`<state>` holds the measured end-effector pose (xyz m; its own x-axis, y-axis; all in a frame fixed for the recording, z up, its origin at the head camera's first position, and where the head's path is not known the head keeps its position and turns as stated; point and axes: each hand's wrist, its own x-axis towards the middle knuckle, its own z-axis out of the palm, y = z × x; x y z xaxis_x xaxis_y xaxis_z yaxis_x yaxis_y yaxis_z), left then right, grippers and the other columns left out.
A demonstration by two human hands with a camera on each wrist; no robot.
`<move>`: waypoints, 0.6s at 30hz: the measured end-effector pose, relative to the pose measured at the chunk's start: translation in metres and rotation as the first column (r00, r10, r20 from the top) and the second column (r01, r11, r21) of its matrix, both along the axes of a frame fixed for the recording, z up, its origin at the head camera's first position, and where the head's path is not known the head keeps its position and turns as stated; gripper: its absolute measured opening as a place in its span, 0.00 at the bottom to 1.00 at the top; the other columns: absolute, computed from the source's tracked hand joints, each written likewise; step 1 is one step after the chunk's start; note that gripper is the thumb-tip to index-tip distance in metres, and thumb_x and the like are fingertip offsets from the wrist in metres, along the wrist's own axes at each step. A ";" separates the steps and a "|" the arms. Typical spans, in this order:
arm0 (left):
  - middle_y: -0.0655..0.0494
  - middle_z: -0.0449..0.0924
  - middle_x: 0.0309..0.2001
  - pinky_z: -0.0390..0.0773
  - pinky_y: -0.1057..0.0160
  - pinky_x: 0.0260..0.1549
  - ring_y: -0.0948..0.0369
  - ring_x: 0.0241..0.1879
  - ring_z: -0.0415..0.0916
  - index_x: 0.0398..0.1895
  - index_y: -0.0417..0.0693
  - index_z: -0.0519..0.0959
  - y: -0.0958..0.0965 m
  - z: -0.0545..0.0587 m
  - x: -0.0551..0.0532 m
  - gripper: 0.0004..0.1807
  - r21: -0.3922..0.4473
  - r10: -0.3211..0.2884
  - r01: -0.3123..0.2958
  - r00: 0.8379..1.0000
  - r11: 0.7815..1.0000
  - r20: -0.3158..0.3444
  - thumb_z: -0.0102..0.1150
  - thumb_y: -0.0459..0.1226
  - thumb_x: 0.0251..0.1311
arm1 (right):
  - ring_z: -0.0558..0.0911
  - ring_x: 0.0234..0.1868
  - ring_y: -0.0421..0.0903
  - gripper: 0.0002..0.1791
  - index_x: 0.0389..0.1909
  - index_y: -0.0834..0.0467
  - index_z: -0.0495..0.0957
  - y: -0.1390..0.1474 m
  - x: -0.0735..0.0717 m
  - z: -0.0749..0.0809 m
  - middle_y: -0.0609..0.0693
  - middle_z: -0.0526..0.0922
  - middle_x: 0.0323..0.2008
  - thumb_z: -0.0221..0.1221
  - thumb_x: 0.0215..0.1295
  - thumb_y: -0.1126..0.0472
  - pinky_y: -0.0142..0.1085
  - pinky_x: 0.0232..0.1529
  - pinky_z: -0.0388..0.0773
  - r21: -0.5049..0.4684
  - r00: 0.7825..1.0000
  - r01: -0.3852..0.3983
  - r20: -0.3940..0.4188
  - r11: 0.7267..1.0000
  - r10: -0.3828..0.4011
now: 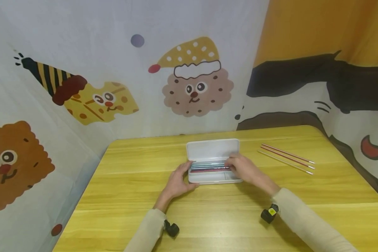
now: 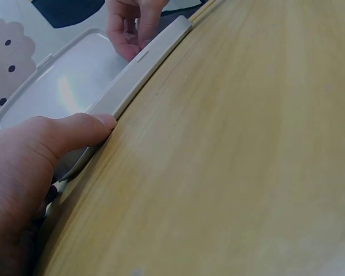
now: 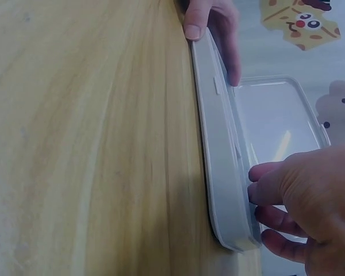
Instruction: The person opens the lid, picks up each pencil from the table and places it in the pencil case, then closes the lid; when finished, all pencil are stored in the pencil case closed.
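The left hand grips the case — best held steady; between both, right hand reaches pencils — pinching, I cannot tell.

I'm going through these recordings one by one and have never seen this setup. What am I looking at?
There is no robot here, just a person's two bare hands. The wide picture comes from a camera worn on the head, looking down; the other two come from cameras worn on the left and right wrists.

On the wooden table lies an open white case with pencils inside. Three loose pencils lie to its right. The left hand grips the case's left end, thumb at the front. The right hand reaches into the right end; whether it pinches a pencil, I can't tell.
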<state>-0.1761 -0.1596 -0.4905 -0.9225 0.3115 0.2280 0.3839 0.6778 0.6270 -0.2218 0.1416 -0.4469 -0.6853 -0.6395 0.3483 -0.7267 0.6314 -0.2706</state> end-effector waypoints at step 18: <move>0.49 0.64 0.73 0.61 0.44 0.67 0.49 0.70 0.60 0.75 0.52 0.65 0.001 0.002 0.000 0.50 -0.005 0.006 -0.006 1.000 1.000 0.004 0.79 0.46 0.46 | 0.82 0.33 0.56 0.14 0.38 0.65 0.83 0.105 0.012 0.003 0.57 0.83 0.35 0.69 0.49 0.78 0.49 0.28 0.81 -0.182 0.970 0.213 -0.083 0.960 -0.231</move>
